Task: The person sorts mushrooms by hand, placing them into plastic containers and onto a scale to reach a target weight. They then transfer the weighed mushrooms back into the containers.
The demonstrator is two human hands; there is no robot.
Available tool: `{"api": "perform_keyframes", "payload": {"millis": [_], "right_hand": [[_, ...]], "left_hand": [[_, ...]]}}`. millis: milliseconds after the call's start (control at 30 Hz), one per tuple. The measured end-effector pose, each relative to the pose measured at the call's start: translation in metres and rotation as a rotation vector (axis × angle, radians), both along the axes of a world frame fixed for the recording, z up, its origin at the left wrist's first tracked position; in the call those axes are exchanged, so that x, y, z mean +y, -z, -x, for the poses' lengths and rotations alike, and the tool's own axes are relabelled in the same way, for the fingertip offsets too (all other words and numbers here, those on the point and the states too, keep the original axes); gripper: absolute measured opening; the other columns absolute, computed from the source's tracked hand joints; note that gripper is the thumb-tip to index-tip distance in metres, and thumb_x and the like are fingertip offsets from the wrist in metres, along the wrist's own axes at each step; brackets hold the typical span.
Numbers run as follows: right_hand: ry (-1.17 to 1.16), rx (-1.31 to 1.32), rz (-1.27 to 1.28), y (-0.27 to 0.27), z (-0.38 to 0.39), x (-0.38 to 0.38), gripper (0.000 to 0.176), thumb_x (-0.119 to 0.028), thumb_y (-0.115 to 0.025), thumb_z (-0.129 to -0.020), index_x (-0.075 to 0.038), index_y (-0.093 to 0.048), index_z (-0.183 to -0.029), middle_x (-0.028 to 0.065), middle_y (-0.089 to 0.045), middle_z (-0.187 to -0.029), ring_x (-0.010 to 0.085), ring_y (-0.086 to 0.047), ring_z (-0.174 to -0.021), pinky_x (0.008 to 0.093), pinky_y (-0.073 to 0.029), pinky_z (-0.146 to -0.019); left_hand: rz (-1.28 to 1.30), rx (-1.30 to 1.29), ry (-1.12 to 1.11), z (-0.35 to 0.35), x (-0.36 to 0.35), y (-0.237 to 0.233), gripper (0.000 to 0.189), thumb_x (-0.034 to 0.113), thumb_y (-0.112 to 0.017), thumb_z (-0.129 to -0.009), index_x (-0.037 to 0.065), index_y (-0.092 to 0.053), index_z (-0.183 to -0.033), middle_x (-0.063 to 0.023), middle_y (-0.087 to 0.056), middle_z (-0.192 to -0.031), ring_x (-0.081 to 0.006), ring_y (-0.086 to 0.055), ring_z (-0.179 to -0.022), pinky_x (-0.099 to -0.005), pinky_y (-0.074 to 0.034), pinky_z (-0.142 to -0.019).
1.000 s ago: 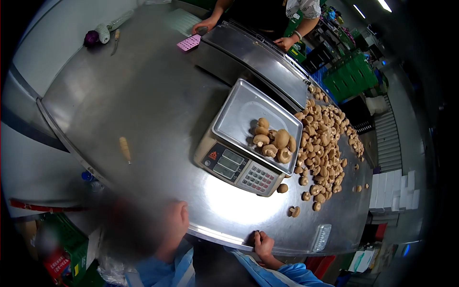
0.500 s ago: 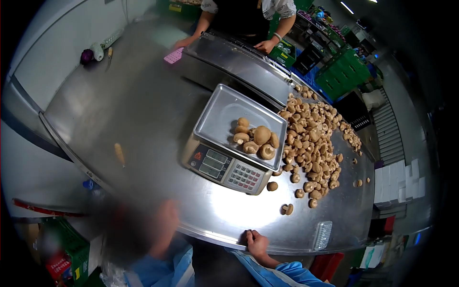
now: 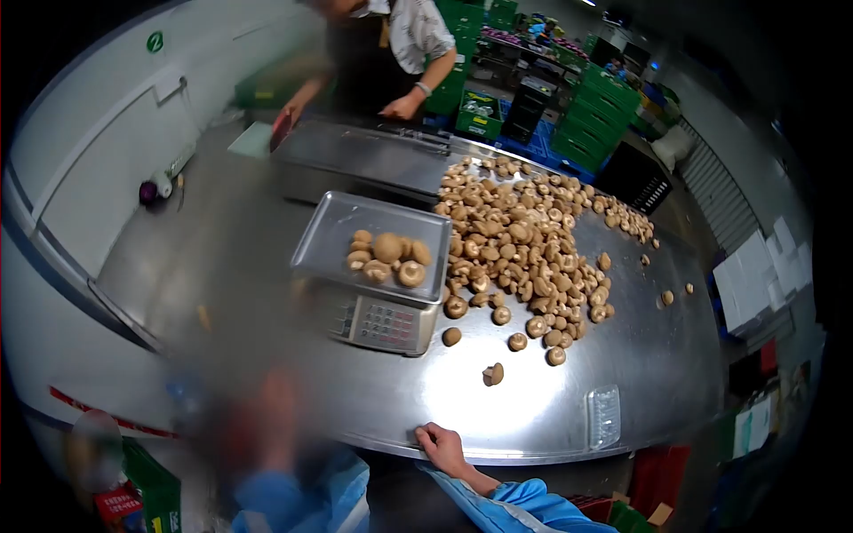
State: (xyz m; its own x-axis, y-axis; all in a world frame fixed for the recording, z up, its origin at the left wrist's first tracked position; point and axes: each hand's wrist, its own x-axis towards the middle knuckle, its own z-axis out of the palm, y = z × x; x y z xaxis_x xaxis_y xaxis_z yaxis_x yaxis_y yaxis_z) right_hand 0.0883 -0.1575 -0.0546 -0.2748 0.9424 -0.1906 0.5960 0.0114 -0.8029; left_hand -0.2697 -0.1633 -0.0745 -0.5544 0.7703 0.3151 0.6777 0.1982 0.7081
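Observation:
My left hand [image 3: 279, 410] is a smear of motion near the table's front edge, left of the scale; its fingers and anything in them cannot be made out. My right hand [image 3: 443, 449] rests on the steel table's front edge with its fingers curled in, and no object shows in it. Ahead stands a digital scale [image 3: 384, 323] with a metal tray [image 3: 324, 240] on top. Several brown mushrooms [image 3: 388, 247] lie on the tray. A single mushroom [image 3: 494, 374] lies on its side beyond my right hand, and a clear plastic punnet [image 3: 603, 417] is further right.
A large heap of mushrooms [image 3: 524, 240] spreads right of the scale. Behind it, a metal machine [image 3: 355, 151] stands before a person [image 3: 373, 62] whose hand holds a reddish flat piece [image 3: 282, 130]. Green crates [image 3: 591, 115] stand at the back, white boxes [image 3: 751, 275] at the right.
The view has shifted, so the scale and heap appear further left. The person opposite has raised the pink flat piece. My right hand stays at the table edge; my left remains blurred.

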Motion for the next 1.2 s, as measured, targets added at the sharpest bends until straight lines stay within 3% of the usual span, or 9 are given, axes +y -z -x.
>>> {"api": "perform_keyframes", "payload": {"millis": [167, 400, 633, 767, 800, 900, 933, 1067, 1200], "right_hand": [[0.183, 0.232, 0.044, -0.018, -0.048, -0.016, 0.022, -0.020, -0.063, -0.095, 0.000, -0.070, -0.090, 0.0074, -0.067, -0.069, 0.0128, -0.060, -0.061, 0.0296, -0.049, -0.061], [0.381, 0.121, -0.090, -0.010, -0.139, -0.026, 0.019, -0.023, -0.064, -0.093, -0.006, -0.071, -0.089, 0.0120, -0.067, -0.069, 0.0255, -0.066, -0.061, 0.0348, -0.050, -0.059], [0.410, -0.082, -0.190, -0.010, -0.135, -0.026, 0.025, -0.031, -0.063, -0.090, -0.009, -0.067, -0.080, 0.0127, -0.065, -0.073, 0.0346, -0.064, -0.068, 0.0443, -0.048, -0.060], [0.386, -0.123, -0.262, -0.009, -0.135, -0.026, 0.025, -0.031, -0.063, -0.089, -0.009, -0.065, -0.078, 0.0120, -0.065, -0.073, 0.0342, -0.063, -0.068, 0.0451, -0.049, -0.059], [0.376, -0.135, -0.277, -0.009, -0.135, -0.025, 0.025, -0.031, -0.063, -0.089, -0.009, -0.065, -0.077, 0.0119, -0.065, -0.073, 0.0342, -0.063, -0.068, 0.0451, -0.049, -0.059], [0.364, -0.141, -0.300, -0.004, -0.134, -0.025, 0.025, -0.031, -0.063, -0.089, -0.009, -0.064, -0.078, 0.0113, -0.065, -0.074, 0.0342, -0.063, -0.069, 0.0452, -0.049, -0.059], [0.365, -0.144, -0.301, -0.002, -0.136, -0.026, 0.024, -0.031, -0.063, -0.090, -0.009, -0.064, -0.079, 0.0111, -0.064, -0.074, 0.0342, -0.063, -0.069, 0.0453, -0.049, -0.059], [0.301, -0.079, -0.233, -0.011, -0.146, -0.026, 0.022, -0.030, -0.062, -0.092, -0.010, -0.066, -0.086, 0.0111, -0.065, -0.077, 0.0320, -0.064, -0.071, 0.0411, -0.049, -0.059], [0.520, 0.021, -0.255, -0.018, -0.183, -0.023, 0.012, -0.020, -0.060, -0.089, -0.008, -0.064, -0.087, 0.0147, -0.062, -0.079, 0.0342, -0.062, -0.075, 0.0434, -0.050, -0.066]], "left_hand": [[-0.060, -0.058, 0.156, -0.060, -0.001, 0.030, 0.010, -0.002, -0.050, -0.091, 0.002, -0.059, -0.089, -0.0047, -0.063, -0.081, -0.0134, -0.060, -0.079, -0.0273, -0.048, -0.076], [0.038, -0.202, 0.155, -0.119, 0.001, -0.016, 0.015, 0.007, -0.048, -0.095, 0.002, -0.059, -0.087, -0.0071, -0.064, -0.078, -0.0165, -0.061, -0.075, -0.0300, -0.048, -0.073], [0.108, -0.405, 0.091, -0.154, 0.010, -0.054, 0.024, 0.016, -0.045, -0.099, 0.002, -0.057, -0.084, -0.0086, -0.061, -0.073, -0.0210, -0.059, -0.069, -0.0333, -0.048, -0.068], [0.093, 0.006, 0.094, -0.097, 0.008, 0.019, 0.026, 0.018, -0.045, -0.100, 0.001, -0.057, -0.083, -0.0085, -0.059, -0.070, -0.0211, -0.058, -0.067, -0.0336, -0.048, -0.066], [0.145, -0.123, 0.096, -0.121, 0.008, -0.009, 0.024, 0.018, -0.047, -0.100, 0.001, -0.058, -0.087, -0.0102, -0.060, -0.077, -0.0233, -0.059, -0.074, -0.0353, -0.048, -0.071], [0.052, 0.304, 0.093, -0.107, 0.005, 0.014, 0.020, 0.018, -0.050, -0.099, 0.000, -0.059, -0.095, -0.0125, -0.061, -0.091, -0.0265, -0.059, -0.086, -0.0369, -0.047, -0.081], [0.171, 0.252, 0.083, -0.107, 0.003, 0.011, 0.018, 0.016, -0.053, -0.098, 0.001, -0.059, -0.105, -0.0145, -0.059, -0.106, -0.0300, -0.057, -0.099, -0.0381, -0.044, -0.090], [0.237, 0.290, 0.127, -0.113, 0.002, 0.001, 0.023, 0.013, -0.053, -0.097, -0.001, -0.055, -0.114, -0.0173, -0.056, -0.115, -0.0327, -0.053, -0.109, -0.0403, -0.042, -0.096], [0.250, 0.326, 0.255, -0.099, -0.001, 0.001, 0.029, 0.015, -0.052, -0.098, -0.003, -0.054, -0.121, -0.0199, -0.056, -0.121, -0.0359, -0.052, -0.114, -0.0436, -0.041, -0.099]]}}
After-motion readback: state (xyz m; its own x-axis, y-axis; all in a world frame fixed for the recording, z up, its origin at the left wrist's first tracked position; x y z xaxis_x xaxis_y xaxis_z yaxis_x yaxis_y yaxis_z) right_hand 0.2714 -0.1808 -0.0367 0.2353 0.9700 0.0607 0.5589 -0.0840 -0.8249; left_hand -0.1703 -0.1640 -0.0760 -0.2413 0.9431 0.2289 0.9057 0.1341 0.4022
